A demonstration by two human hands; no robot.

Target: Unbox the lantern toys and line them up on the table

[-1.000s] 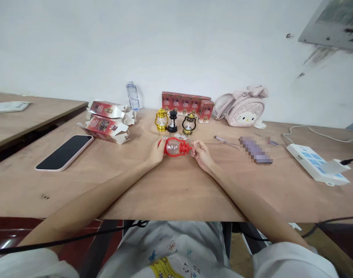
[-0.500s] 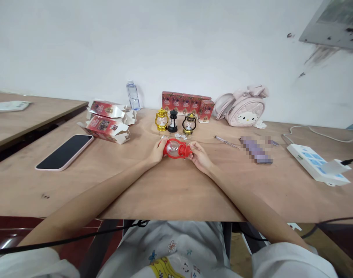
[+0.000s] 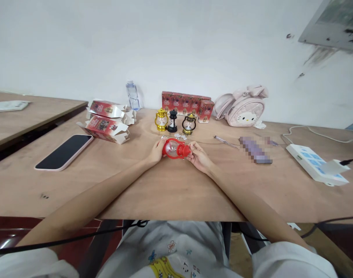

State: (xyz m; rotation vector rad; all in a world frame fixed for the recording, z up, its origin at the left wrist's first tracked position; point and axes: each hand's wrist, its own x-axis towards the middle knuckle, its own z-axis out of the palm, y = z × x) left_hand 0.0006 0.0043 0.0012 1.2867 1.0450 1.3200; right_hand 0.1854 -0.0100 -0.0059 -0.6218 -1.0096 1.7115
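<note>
A small red toy lantern (image 3: 173,148) with a clear globe lies on its side between my hands, just above or on the tabletop; which of the two I cannot tell. My left hand (image 3: 156,151) is closed around its base. At the other end, the fingers of my right hand (image 3: 199,156) pinch the red top. Behind it stand a gold lantern (image 3: 162,120), a black lantern (image 3: 172,121) and a black-and-gold lantern (image 3: 189,123), all upright. Several small white pieces (image 3: 180,136) lie between these and the red one.
Opened red boxes (image 3: 102,125) and a phone (image 3: 64,152) lie at left, with a clear bottle (image 3: 133,95) behind. Red boxes (image 3: 185,103) line the wall beside a pink bag (image 3: 246,112). A small screwdriver-like tool (image 3: 226,141) and a power strip (image 3: 317,165) are at right.
Both hands keep the same hold on the red lantern. It has turned very slightly in my grip; everything else stays in place apart from a tiny shift of the view.
</note>
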